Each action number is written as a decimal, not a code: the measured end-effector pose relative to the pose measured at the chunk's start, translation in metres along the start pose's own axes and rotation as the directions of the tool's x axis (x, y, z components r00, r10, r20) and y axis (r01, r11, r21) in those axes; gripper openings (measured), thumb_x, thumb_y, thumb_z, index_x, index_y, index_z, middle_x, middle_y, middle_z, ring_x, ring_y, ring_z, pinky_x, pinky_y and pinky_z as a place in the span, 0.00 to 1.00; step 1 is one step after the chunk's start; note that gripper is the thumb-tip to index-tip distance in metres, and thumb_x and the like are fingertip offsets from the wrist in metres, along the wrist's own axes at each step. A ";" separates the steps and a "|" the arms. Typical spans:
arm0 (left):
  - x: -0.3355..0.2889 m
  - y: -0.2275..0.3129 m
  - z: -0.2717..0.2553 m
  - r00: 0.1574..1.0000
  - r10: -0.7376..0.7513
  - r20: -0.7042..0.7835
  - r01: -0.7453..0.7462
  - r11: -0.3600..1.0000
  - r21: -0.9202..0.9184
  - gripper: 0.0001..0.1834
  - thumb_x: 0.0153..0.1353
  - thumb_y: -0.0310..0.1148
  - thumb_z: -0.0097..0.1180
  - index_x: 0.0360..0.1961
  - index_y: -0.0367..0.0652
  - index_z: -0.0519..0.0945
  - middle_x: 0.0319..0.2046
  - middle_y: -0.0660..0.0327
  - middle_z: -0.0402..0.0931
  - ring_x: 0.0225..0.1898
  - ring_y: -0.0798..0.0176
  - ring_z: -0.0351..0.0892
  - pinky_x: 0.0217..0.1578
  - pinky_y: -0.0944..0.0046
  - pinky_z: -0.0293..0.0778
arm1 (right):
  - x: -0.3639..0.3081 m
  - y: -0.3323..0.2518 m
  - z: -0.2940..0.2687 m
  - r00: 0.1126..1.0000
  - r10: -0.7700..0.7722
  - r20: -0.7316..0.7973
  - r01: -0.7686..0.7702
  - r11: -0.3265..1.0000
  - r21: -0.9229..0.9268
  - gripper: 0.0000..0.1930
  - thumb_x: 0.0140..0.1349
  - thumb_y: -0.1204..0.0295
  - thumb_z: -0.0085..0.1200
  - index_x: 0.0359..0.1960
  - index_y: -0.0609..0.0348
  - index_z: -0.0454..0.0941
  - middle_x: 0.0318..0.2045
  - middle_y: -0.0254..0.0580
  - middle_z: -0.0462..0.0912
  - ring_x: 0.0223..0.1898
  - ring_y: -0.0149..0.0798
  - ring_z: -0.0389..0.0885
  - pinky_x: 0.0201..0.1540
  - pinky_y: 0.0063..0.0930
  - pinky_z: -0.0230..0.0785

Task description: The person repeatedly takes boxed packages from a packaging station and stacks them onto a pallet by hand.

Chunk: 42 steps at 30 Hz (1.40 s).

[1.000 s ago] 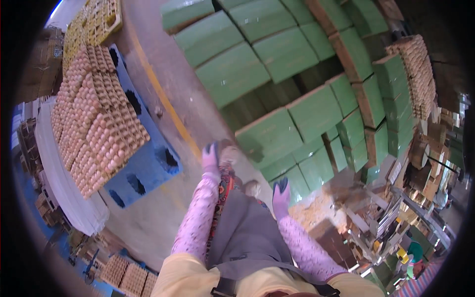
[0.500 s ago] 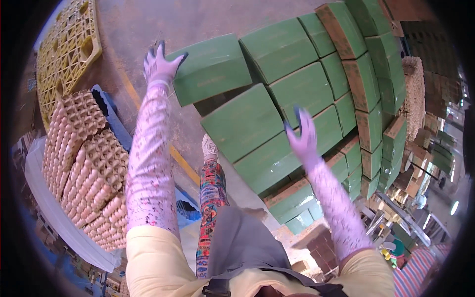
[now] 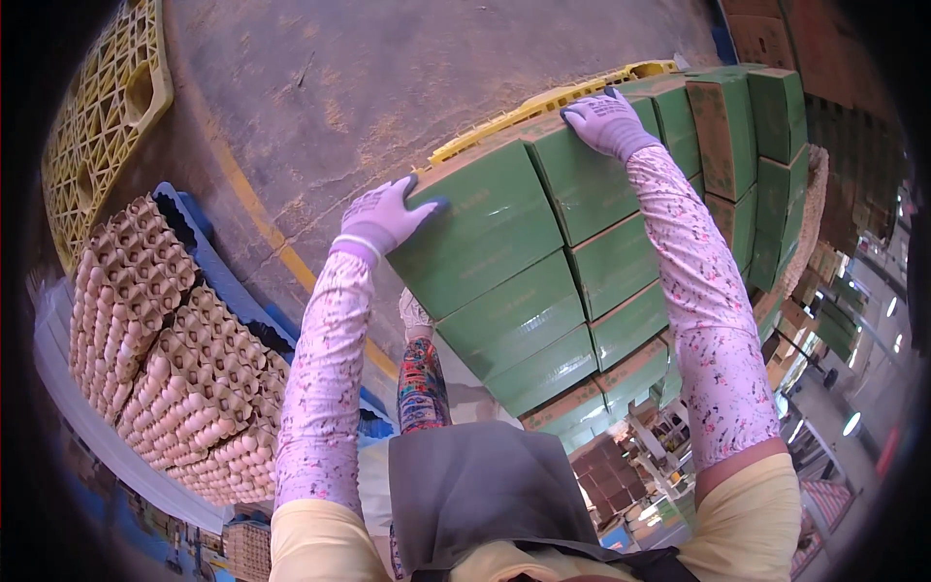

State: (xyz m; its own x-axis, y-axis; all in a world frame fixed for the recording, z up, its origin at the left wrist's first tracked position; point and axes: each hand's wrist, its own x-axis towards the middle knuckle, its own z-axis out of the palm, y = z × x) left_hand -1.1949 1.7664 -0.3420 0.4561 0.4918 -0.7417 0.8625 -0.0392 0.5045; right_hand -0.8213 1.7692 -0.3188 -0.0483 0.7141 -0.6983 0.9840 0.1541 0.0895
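Head view: both hands (image 3: 376, 215) (image 3: 607, 126), arms outstretched, touch green boxes (image 3: 485, 228).

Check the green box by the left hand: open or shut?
Appears shut: the green box by the left hand shows a flat green face, with no raised flap.

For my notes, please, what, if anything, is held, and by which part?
Left hand touches a green rectangular cardboard carton at its far-left corner; right hand, the neighbouring green carton at its far edge. Gripping cannot be confirmed.
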 end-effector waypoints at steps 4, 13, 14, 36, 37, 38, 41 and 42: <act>0.049 0.013 -0.008 0.998 0.053 0.039 -0.053 0.999 0.003 0.54 0.49 0.75 0.52 0.65 0.40 0.69 0.62 0.47 0.70 0.64 0.50 0.70 0.62 0.55 0.65 | 0.027 -0.016 -0.023 0.956 0.053 0.287 -0.078 0.994 0.078 0.26 0.70 0.55 0.29 0.56 0.54 0.76 0.60 0.48 0.75 0.62 0.48 0.72 0.65 0.40 0.61; 0.061 0.039 0.011 0.952 0.028 0.305 -0.014 0.999 -0.049 0.55 0.48 0.78 0.49 0.62 0.40 0.72 0.60 0.47 0.72 0.61 0.50 0.73 0.61 0.56 0.66 | 0.028 -0.007 0.000 0.924 -0.047 0.380 0.027 0.998 0.057 0.26 0.70 0.58 0.28 0.56 0.55 0.76 0.61 0.48 0.74 0.62 0.48 0.72 0.65 0.41 0.62; 0.061 0.042 0.016 0.953 0.040 0.301 -0.030 0.999 -0.035 0.54 0.48 0.78 0.48 0.61 0.40 0.73 0.59 0.47 0.73 0.61 0.50 0.73 0.61 0.56 0.66 | 0.027 -0.003 0.004 0.921 -0.038 0.387 0.021 0.999 0.048 0.26 0.70 0.59 0.27 0.56 0.55 0.76 0.61 0.48 0.74 0.62 0.48 0.72 0.65 0.41 0.62; -0.196 0.070 0.177 0.821 0.061 -0.567 -0.362 0.824 -0.436 0.28 0.71 0.35 0.49 0.66 0.28 0.63 0.65 0.45 0.65 0.64 0.56 0.67 0.64 0.60 0.65 | -0.629 -0.275 0.315 0.639 0.769 -0.034 -0.293 0.284 0.913 0.31 0.59 0.63 0.57 0.63 0.62 0.67 0.62 0.57 0.68 0.65 0.58 0.63 0.70 0.49 0.53; -0.241 0.041 0.186 0.820 0.023 -0.572 -0.348 0.814 -0.465 0.29 0.72 0.36 0.48 0.67 0.27 0.61 0.67 0.46 0.62 0.65 0.56 0.65 0.67 0.62 0.61 | -0.669 -0.288 0.335 0.700 0.713 0.049 -0.310 0.242 0.919 0.29 0.59 0.61 0.56 0.62 0.61 0.68 0.61 0.56 0.69 0.64 0.57 0.64 0.69 0.49 0.55; -0.292 0.038 0.212 0.829 -0.033 -0.558 -0.264 0.857 -0.443 0.30 0.73 0.39 0.47 0.67 0.27 0.61 0.67 0.47 0.63 0.64 0.57 0.67 0.65 0.62 0.63 | -0.714 -0.297 0.359 0.748 0.648 0.140 -0.345 0.200 0.917 0.28 0.60 0.60 0.56 0.60 0.60 0.70 0.59 0.55 0.70 0.63 0.56 0.65 0.68 0.48 0.56; -0.415 0.056 0.312 0.857 -0.023 -0.515 -0.043 0.992 -0.116 0.30 0.73 0.48 0.41 0.64 0.33 0.68 0.62 0.45 0.68 0.55 0.53 0.73 0.57 0.59 0.71 | -0.824 -0.312 0.437 0.682 0.714 0.160 -0.391 0.171 0.904 0.26 0.61 0.55 0.53 0.56 0.59 0.73 0.56 0.53 0.73 0.60 0.54 0.68 0.65 0.47 0.59; -0.460 0.054 0.338 0.860 -0.035 -0.510 0.019 0.999 -0.035 0.31 0.72 0.50 0.40 0.63 0.34 0.70 0.60 0.43 0.70 0.52 0.51 0.76 0.54 0.58 0.74 | -0.862 -0.314 0.461 0.636 0.765 0.099 -0.372 0.191 0.908 0.25 0.61 0.55 0.53 0.54 0.59 0.74 0.54 0.51 0.75 0.58 0.54 0.70 0.63 0.47 0.61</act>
State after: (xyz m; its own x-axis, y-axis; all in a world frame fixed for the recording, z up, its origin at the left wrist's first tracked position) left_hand -1.2838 1.2443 -0.1230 0.2506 0.8675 -0.4297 0.8630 0.0009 0.5052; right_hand -1.0096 0.7904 -0.0728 0.7393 0.5045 -0.4459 0.3622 -0.8563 -0.3683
